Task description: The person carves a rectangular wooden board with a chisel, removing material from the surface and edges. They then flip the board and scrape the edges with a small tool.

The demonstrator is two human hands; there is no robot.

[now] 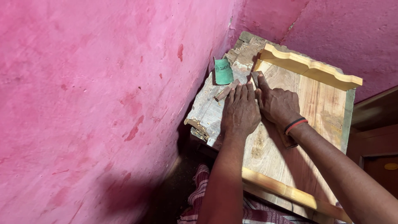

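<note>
Nearest you, a striped cloth [199, 195] covers your lap, and just past it a pale wooden rail [286, 191] edges the near side of the wooden panel [315, 108] you work on. Your left hand [240, 112] lies flat on the panel with its fingers together, pressing down at the left edge. Your right hand [277, 103], with red and black bands at the wrist, sits touching it, fingers closed on a small sanding block [255, 78] held against the wood. Just beside your left fingertips lies a short brown stick [226, 91], and beyond it a curled green piece of sandpaper [223, 71] rests on the rough grey tabletop [207, 110]. A scalloped pale moulding [309, 66] runs along the panel's far end. A pink plastered wall [103, 91], scuffed with darker patches, stands close on the left and behind.
</note>
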